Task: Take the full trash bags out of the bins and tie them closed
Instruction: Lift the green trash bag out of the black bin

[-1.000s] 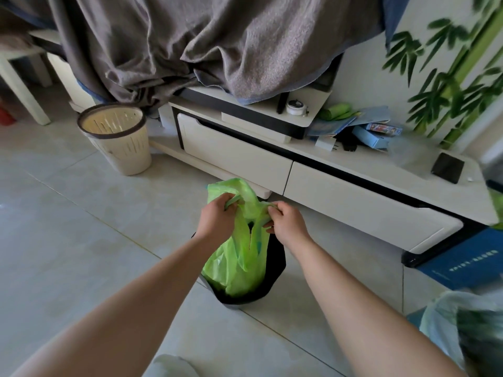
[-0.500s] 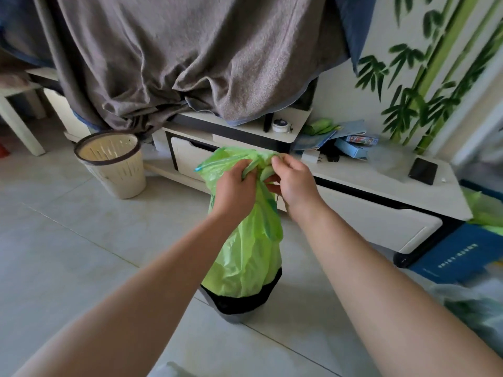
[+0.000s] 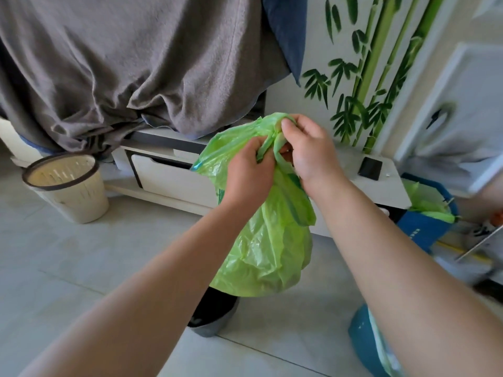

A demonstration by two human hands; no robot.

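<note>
bag (image 3: 268,248) above bin (image 3: 215,312), basket (image 3: 66,186) far left

A home living room: low TV cabinet (image 3: 174,180), bamboo wall mural (image 3: 364,77), tiled floor (image 3: 68,254).

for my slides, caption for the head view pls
Both hands knot a green trash bag lifted above its dark bin.

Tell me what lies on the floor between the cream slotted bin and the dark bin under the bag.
Bare floor tiles separate the cream bin and dark bin in the head view.
</note>
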